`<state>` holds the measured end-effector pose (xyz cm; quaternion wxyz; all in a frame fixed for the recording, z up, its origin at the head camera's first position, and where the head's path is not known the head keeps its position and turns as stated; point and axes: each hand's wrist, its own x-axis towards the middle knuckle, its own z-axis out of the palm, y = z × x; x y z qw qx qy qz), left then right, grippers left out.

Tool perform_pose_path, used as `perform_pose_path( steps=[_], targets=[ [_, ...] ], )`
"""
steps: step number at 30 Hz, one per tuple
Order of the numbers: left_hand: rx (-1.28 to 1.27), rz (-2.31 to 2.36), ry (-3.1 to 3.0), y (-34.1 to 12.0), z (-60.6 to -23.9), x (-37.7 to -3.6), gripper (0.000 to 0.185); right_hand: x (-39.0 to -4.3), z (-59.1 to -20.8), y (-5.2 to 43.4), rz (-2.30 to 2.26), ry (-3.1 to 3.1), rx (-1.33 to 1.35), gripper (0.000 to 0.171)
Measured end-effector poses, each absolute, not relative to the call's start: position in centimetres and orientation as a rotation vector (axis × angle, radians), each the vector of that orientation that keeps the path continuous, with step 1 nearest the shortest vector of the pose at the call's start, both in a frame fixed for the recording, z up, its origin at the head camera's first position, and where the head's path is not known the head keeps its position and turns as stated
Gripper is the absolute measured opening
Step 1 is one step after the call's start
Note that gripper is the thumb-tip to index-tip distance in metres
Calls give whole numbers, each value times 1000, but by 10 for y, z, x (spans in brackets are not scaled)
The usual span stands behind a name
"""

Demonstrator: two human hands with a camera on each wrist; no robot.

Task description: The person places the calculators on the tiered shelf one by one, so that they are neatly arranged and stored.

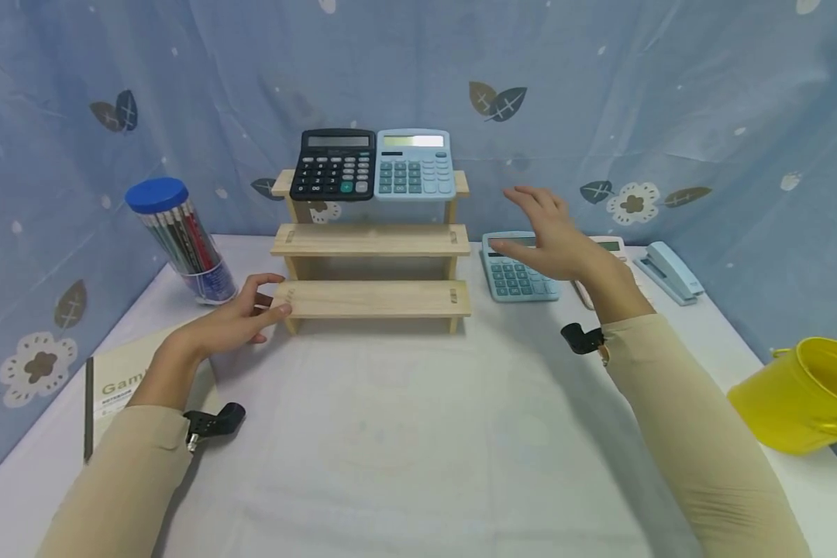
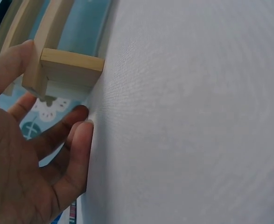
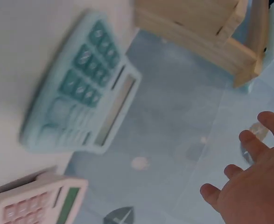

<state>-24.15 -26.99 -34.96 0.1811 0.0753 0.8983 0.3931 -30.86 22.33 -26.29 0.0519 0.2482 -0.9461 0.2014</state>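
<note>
A three-step wooden shelf rack (image 1: 370,301) stands at the table's back. My left hand (image 1: 232,322) holds the left end of its lowest board, thumb at the front corner and a finger behind. In the left wrist view, the thumb rests against the board end (image 2: 34,79). On the top step sit a black calculator (image 1: 333,186) and a light blue calculator (image 1: 415,186), side by side. My right hand (image 1: 556,242) hovers with fingers spread, holding nothing. Beneath it, another blue calculator (image 1: 514,283) lies on the table, right of the rack; the hand partly covers it.
Behind the right wrist lies a pale pink calculator (image 3: 29,205), partly hidden, with a light blue stapler (image 1: 669,273) beside it. A yellow bucket (image 1: 774,399) stands at the right. Left are a blue-lidded tub of pencils (image 1: 188,240) and a notebook (image 1: 129,372) under the left forearm.
</note>
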Motion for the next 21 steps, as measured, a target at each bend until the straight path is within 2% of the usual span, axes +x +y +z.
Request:
perform_pose_path(
  steps=[21],
  targets=[
    [222, 1048, 2552, -270, -351, -243, 84, -298, -295, 290, 640, -2918, 589, 88]
  ],
)
